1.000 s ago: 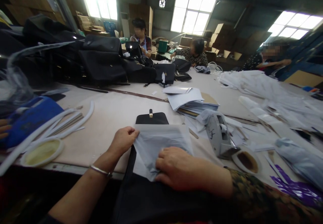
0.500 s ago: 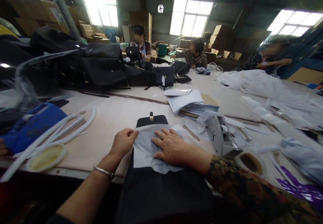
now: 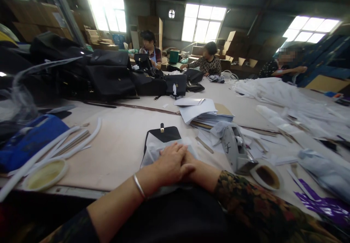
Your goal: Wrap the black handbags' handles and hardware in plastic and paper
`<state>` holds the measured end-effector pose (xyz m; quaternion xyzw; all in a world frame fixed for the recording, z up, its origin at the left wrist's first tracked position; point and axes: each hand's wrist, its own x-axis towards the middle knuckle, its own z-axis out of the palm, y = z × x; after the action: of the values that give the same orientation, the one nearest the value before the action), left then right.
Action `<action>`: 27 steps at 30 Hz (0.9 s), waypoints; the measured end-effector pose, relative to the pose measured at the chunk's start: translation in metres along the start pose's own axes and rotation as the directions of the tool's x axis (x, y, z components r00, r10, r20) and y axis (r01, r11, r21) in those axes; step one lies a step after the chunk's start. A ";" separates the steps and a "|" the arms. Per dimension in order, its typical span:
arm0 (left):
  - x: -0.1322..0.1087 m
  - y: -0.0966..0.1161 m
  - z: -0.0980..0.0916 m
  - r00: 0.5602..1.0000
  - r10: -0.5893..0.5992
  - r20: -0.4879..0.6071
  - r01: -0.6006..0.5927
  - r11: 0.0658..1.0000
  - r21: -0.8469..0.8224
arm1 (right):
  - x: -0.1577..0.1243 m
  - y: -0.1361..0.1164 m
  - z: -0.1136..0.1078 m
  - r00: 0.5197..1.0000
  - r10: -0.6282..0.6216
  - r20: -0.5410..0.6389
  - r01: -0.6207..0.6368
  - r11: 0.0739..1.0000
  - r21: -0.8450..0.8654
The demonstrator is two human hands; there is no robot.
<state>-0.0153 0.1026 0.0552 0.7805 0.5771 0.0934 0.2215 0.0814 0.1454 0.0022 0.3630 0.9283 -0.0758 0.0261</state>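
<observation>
A black bag [image 3: 172, 133] lies at the table's front edge, its far end showing a small strap with a gold-coloured clasp [image 3: 162, 127]. Thin white paper [image 3: 151, 149] covers part of the bag, with one corner folded inward at the left. My left hand [image 3: 171, 162] rests across the paper and over my other hand, its fingers stretched out flat. Beneath it, my right hand [image 3: 190, 159] shows only in part, and its fingers are hidden.
A tape dispenser [image 3: 232, 148] and a dish of brown stuff [image 3: 266, 175] stand right of the bag. Papers [image 3: 201, 110] are stacked beyond. At left are a blue container [image 3: 32, 139], white tubing [image 3: 94, 133] and a yellowish dish [image 3: 46, 173]. Black bags [image 3: 109, 73] pile up behind; several people work farther back.
My left hand has let go of the paper's left edge and moved right, onto my right hand. The paper's left corner has folded inward, baring more of the bag's far end.
</observation>
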 end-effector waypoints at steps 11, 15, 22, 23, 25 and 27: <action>-0.014 -0.052 0.044 0.998 -0.049 -0.045 0.057 0.975 0.213 | -0.036 0.055 -0.009 0.980 0.095 0.177 -0.111 0.990 0.081; -0.009 -0.051 0.044 0.998 -0.070 0.000 0.068 0.971 0.231 | -0.049 0.057 -0.040 0.975 0.191 0.112 -0.191 0.982 -0.005; -0.011 -0.056 0.048 0.996 -0.077 -0.053 0.087 0.972 0.220 | -0.046 0.045 -0.032 0.986 0.059 0.153 -0.081 0.986 0.146; -0.012 -0.056 0.049 0.995 -0.081 -0.065 0.094 0.972 0.217 | -0.046 0.048 -0.023 0.975 0.085 0.204 -0.123 0.975 0.184; -0.013 -0.056 0.049 0.994 -0.079 -0.072 0.092 0.975 0.204 | -0.048 0.055 -0.009 0.954 0.138 0.265 -0.202 0.952 0.232; -0.016 -0.056 0.050 0.996 -0.069 -0.065 0.079 0.981 0.178 | -0.051 0.063 -0.003 0.944 0.169 0.283 -0.233 0.949 0.212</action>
<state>-0.0487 0.0887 -0.0122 0.7724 0.6179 0.0551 0.1363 0.1617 0.1568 0.0027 0.4437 0.8582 -0.2327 0.1113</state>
